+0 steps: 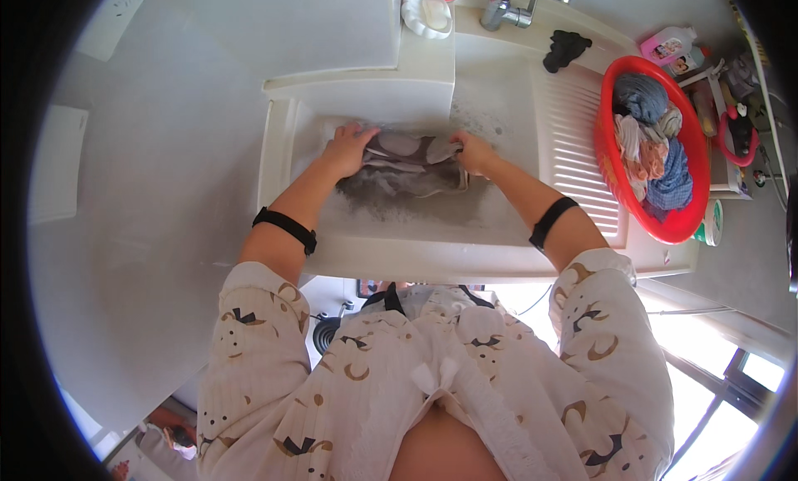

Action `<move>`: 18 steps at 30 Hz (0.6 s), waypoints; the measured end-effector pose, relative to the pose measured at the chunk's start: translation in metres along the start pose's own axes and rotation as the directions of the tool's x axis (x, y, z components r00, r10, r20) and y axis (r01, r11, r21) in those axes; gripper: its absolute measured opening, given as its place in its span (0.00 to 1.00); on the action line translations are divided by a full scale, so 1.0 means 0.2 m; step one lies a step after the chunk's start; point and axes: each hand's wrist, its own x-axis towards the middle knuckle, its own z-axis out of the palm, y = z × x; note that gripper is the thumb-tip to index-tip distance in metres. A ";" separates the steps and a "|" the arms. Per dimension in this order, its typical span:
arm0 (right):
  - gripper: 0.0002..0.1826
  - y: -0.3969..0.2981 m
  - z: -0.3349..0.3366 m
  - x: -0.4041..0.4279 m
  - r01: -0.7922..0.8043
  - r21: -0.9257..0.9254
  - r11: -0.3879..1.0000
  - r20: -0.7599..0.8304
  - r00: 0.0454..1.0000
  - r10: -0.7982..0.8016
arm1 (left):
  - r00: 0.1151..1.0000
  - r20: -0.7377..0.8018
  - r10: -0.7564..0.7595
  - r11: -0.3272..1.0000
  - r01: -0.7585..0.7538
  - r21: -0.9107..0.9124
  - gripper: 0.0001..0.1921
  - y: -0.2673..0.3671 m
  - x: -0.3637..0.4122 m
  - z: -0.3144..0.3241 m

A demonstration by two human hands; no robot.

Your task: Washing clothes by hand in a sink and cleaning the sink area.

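Note:
A wet garment in grey and dark fabric (399,146) lies partly under cloudy water in a laundry sink (399,253). At its left end, my left hand (350,149) grips the cloth edge, fingers bent over it. Its right end, a lighter bunched part, is pinched by my right hand (475,154). Between the hands the fabric is stretched out, with a pale strap or trim curving below it. The fingertips of both hands are partly hidden by cloth and water.
A ribbed washboard slope (583,151) forms the sink's right side. On it rests a red plastic basin (701,163) of clothes. A small black cloth (566,50), a chrome faucet (499,12) and a white soap dish (411,14) are along the back. Bottles (667,45) stand at the back right.

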 end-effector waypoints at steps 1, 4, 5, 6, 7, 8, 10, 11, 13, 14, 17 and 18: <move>0.22 -0.01 0.06 0.04 0.008 0.003 1.000 0.011 1.000 -0.008 | 0.997 0.058 0.050 0.996 -0.054 0.068 0.38 -0.04 0.02 0.06; 0.24 -0.02 0.21 0.12 -0.259 -0.274 0.926 -0.033 0.965 0.260 | 0.960 0.269 0.077 0.975 -0.129 0.179 0.35 -0.08 0.01 0.19; 0.25 -0.01 0.25 0.13 -0.058 -0.524 0.850 0.124 0.982 0.143 | 0.912 0.406 0.053 0.963 -0.155 0.223 0.34 -0.08 0.02 0.22; 0.26 0.00 0.30 0.16 0.177 -0.699 0.692 0.307 0.949 0.067 | 0.911 0.411 0.046 0.965 -0.146 0.216 0.34 -0.07 0.04 0.21; 0.26 0.09 0.31 0.20 0.154 -0.703 0.695 0.292 0.952 0.085 | 0.781 0.624 -0.009 0.967 -0.152 0.204 0.34 0.01 0.11 0.14; 0.26 0.19 0.31 0.24 0.259 -0.706 0.659 0.439 0.890 0.121 | 0.602 0.796 -0.065 0.968 -0.157 0.197 0.33 0.09 0.17 0.08; 0.28 0.18 0.28 0.29 0.407 -0.675 0.615 0.599 0.789 0.136 | 0.595 0.799 -0.082 0.959 -0.171 0.226 0.34 0.10 0.15 0.06; 0.27 0.16 0.23 0.30 0.277 -0.663 0.696 0.555 0.806 0.208 | 0.592 0.800 -0.098 0.948 -0.189 0.257 0.35 0.08 0.14 0.06; 0.26 0.11 0.18 0.29 0.142 -0.641 0.754 0.509 0.814 0.279 | 0.715 0.698 -0.044 0.975 -0.122 0.186 0.37 0.00 0.14 0.11; 0.26 0.11 0.16 0.28 0.125 -0.644 0.754 0.435 0.872 0.227 | 0.819 0.574 0.009 0.990 -0.088 0.111 0.39 -0.02 0.16 0.13; 0.23 -0.05 0.08 0.17 0.093 -0.526 0.845 0.328 0.939 0.101 | 0.883 0.456 0.113 0.982 -0.030 -0.184 0.46 0.04 0.13 0.02; 0.22 -0.19 0.01 0.10 0.114 -0.466 0.878 0.314 0.949 0.043 | 0.890 0.446 0.100 0.983 -0.019 -0.184 0.46 0.02 0.09 0.01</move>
